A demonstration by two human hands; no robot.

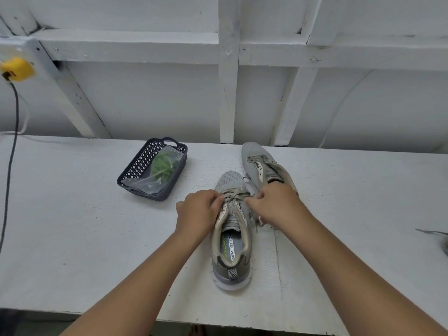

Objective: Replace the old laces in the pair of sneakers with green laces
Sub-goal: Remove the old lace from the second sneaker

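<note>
At the far left a dark cable (9, 166) is hanging from a yellow plug (17, 69) on the white wall. Further right, a dark perforated basket (135, 166) is being kept at the back of the bench (72, 226), and in it a clear bag of green laces (163, 166) is lying, likely parked within reach until the old laces are out.

The near sneaker (231, 241) is being stood heel toward the person, so that its eyelets are being presented upward to both hands. Its left side is being steadied by the left hand (197, 213), whose fingers (215, 198) are curled and pinching the old lace (234, 195) at the lowest crossings near the toe. The same lace is being pinched from the other side by the right hand (276, 202), its fingers (252, 202) bent and closed on it; a loose end is trailing beneath that hand. This is judged to be the loosening of the old lace.

Behind the right hand the second sneaker (260, 166) is lying at an angle, toe toward the wall, its lace not yet removed.
</note>
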